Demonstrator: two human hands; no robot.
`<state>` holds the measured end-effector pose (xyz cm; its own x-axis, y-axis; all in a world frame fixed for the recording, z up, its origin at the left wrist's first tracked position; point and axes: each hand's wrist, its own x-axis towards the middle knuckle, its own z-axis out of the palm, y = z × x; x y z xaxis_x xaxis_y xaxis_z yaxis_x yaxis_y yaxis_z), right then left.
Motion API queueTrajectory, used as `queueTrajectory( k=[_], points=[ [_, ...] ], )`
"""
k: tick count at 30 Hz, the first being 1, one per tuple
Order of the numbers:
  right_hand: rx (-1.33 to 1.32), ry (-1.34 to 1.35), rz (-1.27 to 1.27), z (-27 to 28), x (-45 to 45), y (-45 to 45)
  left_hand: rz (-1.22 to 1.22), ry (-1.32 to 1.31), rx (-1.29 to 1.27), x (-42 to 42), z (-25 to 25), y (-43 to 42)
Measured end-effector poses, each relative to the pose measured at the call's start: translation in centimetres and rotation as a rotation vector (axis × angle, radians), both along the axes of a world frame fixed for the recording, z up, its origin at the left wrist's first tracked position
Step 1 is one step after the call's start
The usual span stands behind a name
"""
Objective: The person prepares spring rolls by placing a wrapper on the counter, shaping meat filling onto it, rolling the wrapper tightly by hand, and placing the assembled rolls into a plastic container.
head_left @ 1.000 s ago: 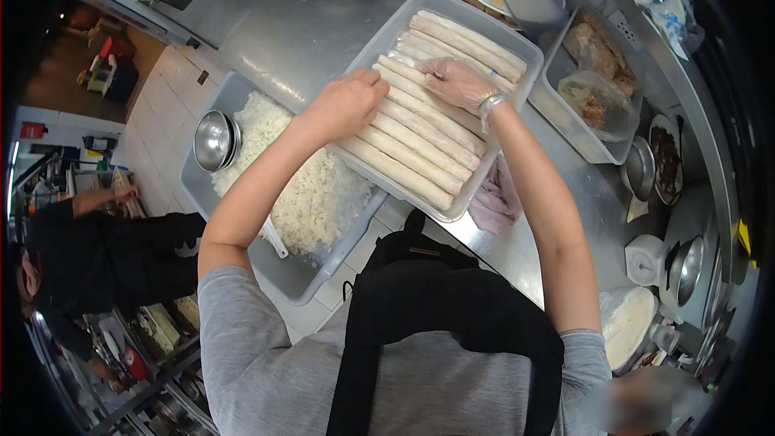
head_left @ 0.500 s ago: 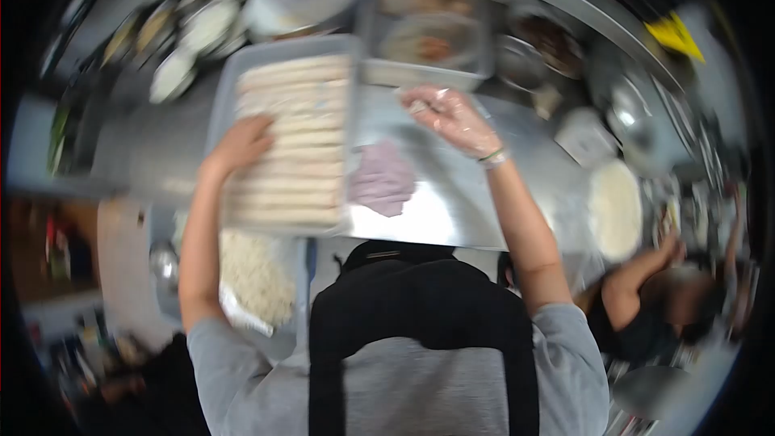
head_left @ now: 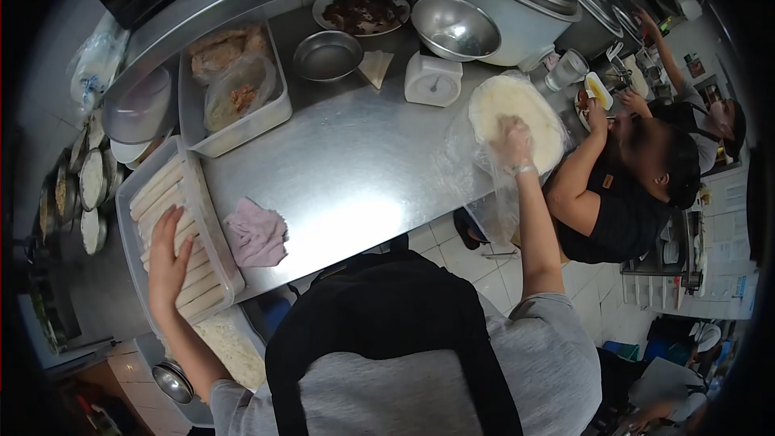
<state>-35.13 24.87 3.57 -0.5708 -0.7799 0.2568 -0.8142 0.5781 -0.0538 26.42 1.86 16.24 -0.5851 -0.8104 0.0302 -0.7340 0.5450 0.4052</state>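
Note:
My bare left hand [head_left: 168, 254] lies over a plastic tray [head_left: 211, 230] of long pale rolls [head_left: 198, 278], its fingers stretched out across them. To the right, my right hand [head_left: 514, 144] wears a clear plastic glove and reaches onto a stack of round, thin white wrappers [head_left: 492, 105]. Its fingers point down at the stack and are smeared by motion, so whether they grip a wrapper cannot be made out. Clear plastic sheeting [head_left: 460, 149] spreads around the stack. A crumpled pinkish-purple cloth [head_left: 257, 232] sits beside the tray.
Behind stand a tub with bagged food [head_left: 278, 109], metal bowls [head_left: 456, 26], a folded wrapper [head_left: 376, 69] and a kitchen scale [head_left: 433, 81]. Shredded white filling [head_left: 230, 347] is below the tray. A co-worker [head_left: 622, 186] stands close on the right, others farther off.
My view has turned right. My right hand has moved from above the table near the tub to the wrapper stack. My left hand stays at the tray, fingers now more stretched.

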Motion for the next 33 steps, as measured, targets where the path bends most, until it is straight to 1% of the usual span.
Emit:
queueTrajectory(
  k=[1, 2, 4, 6, 8, 10, 11, 12, 13, 14, 16, 17, 19, 20, 22, 24, 26, 27, 29, 33],
  points=[
    [0.031, 0.007, -0.009, -0.9, 0.6, 0.5, -0.037, 0.0, -0.091, -1.7, 0.1, 1.0],
    [0.028, 0.009, -0.003, -1.1, 1.9, 0.6, -0.031, 0.001, -0.094, -3.3, 0.0, 1.9],
    [-0.015, 0.102, -0.024, -1.1, 4.8, 0.7, -0.149, 0.071, -0.05, -7.0, -0.5, 3.6],
    [-0.036, 0.044, -0.063, -0.7, 6.5, 0.3, -0.225, 0.141, 0.014, -12.0, -0.7, 5.1],
    [-0.061, -0.007, -0.098, -0.9, 6.2, 0.8, -0.379, 0.189, 0.029, -18.1, -1.3, 6.5],
    [-0.16, -0.083, -0.001, -1.6, 5.0, 1.4, -0.612, 0.302, 0.048, -24.7, -2.1, 8.0],
    [-0.162, -0.082, 0.002, -1.4, 4.4, 1.8, -0.72, 0.352, 0.121, -28.1, -2.8, 8.7],
    [-0.223, -0.152, 0.06, -1.0, 3.8, 2.2, -0.831, 0.402, 0.195, -31.4, -3.8, 9.2],
    [-0.284, -0.223, 0.116, -0.8, 3.2, 2.7, -0.904, 0.408, 0.224, -34.7, -5.1, 9.7],
    [-0.285, -0.222, 0.115, -1.3, 2.2, 3.1, -0.977, 0.412, 0.253, -37.8, -6.5, 10.1],
    [-0.313, -0.16, 0.194, -2.8, 0.0, 3.5, -0.977, 0.428, 0.252, -42.9, -8.8, 11.0],
    [-0.311, -0.158, 0.191, -2.2, -0.1, 3.3, -0.98, 0.43, 0.254, -44.7, -9.9, 10.9],
    [-0.239, -0.124, 0.111, 0.0, 1.4, 2.2, -0.949, 0.2, 0.18, -47.5, -12.0, 11.1],
    [-0.238, -0.12, 0.105, 0.1, 1.5, 1.8, -0.955, 0.202, 0.181, -48.0, -13.1, 11.4],
    [-0.192, -0.041, 0.113, 0.0, 1.6, 1.4, -0.901, 0.124, 0.026, -48.0, -14.8, 11.8],
    [-0.2, -0.033, 0.133, -1.2, 0.4, 1.4, -0.885, 0.142, -0.008, -47.8, -15.2, 12.3],
    [-0.207, 0.048, 0.185, -1.7, -0.3, 1.6, -0.866, 0.162, -0.041, -47.6, -15.3, 12.8],
    [-0.206, 0.047, 0.186, -1.6, -0.4, 1.8, -0.855, 0.168, -0.042, -47.5, -15.2, 12.9],
    [-0.169, -0.103, 0.205, -0.4, -0.5, 1.6, -0.84, 0.178, -0.05, -47.5, -15.0, 12.8],
    [-0.095, -0.037, 0.169, 0.8, 1.6, 0.8, -0.783, 0.216, -0.055, -47.2, -15.2, 12.6]
  ],
)
